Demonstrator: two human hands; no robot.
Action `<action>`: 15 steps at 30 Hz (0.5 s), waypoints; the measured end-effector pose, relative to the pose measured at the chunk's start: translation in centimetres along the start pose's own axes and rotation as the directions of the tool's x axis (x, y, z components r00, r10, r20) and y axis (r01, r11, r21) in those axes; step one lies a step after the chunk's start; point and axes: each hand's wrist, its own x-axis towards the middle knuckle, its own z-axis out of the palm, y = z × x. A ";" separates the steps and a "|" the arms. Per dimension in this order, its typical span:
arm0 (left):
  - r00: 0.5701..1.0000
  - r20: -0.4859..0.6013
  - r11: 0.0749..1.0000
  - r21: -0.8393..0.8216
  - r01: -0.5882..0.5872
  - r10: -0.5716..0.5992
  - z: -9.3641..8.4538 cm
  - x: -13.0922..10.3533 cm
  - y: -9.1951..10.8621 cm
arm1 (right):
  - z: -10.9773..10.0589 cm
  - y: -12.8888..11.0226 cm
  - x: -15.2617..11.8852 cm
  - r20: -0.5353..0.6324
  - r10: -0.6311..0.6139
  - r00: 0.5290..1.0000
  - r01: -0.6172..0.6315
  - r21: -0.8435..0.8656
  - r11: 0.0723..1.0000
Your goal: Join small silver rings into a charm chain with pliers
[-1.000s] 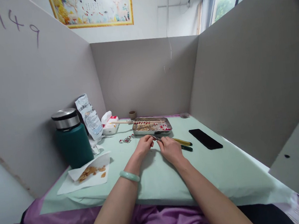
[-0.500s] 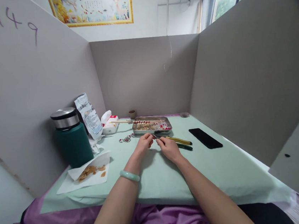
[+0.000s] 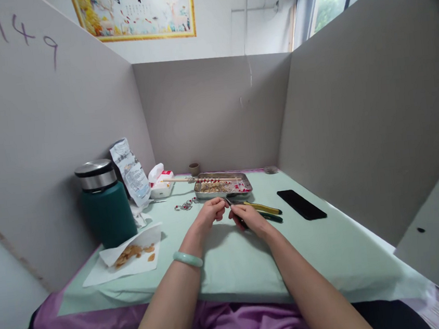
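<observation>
Both my hands meet over the middle of the table, just in front of the metal tray (image 3: pixel 225 195). My right hand (image 3: pixel 248 217) is closed around small pliers (image 3: pixel 228 201) whose slim metal tip points toward my left fingers; a bit of dark handle shows below the palm. My left hand (image 3: pixel 211 212), with a pale green bangle (image 3: pixel 188 259) on its wrist, pinches something too small to make out at that tip. Behind my right hand lies another pair of pliers (image 3: pixel 265 208) with yellow and green handles. A beaded chain (image 3: pixel 186 204) rests left of the tray.
The tray holds gold-coloured bits and red beads, with a beaded stick (image 3: pixel 180 179) across it. At left stand a green flask (image 3: pixel 109 212), a foil bag (image 3: pixel 131 171), tissues (image 3: pixel 161 185) and paper (image 3: pixel 93 272) with brown flakes. A black phone (image 3: pixel 301 204) lies right. Grey partitions (image 3: pixel 217 112) enclose the table.
My right hand has turned slightly, so the slim tip and dark handle of the small pliers now show. The left hand stays nearly in place, still pinching. The view has tilted a little.
</observation>
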 end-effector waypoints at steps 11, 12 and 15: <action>0.992 0.104 0.997 -0.013 0.074 -0.072 -0.4 -0.5 0.4 | -0.5 -0.3 -0.4 0.044 -0.034 0.998 0.035 -0.023 0.999; 0.995 0.087 0.999 0.002 0.053 -0.053 -0.3 -0.5 0.4 | -0.5 -0.3 -0.3 0.031 -0.031 0.999 0.032 -0.029 0.999; 1.000 0.009 0.997 0.070 -0.017 0.016 0.2 -0.4 0.4 | -0.2 -0.2 -0.1 -0.026 -0.019 0.999 0.018 -0.050 0.999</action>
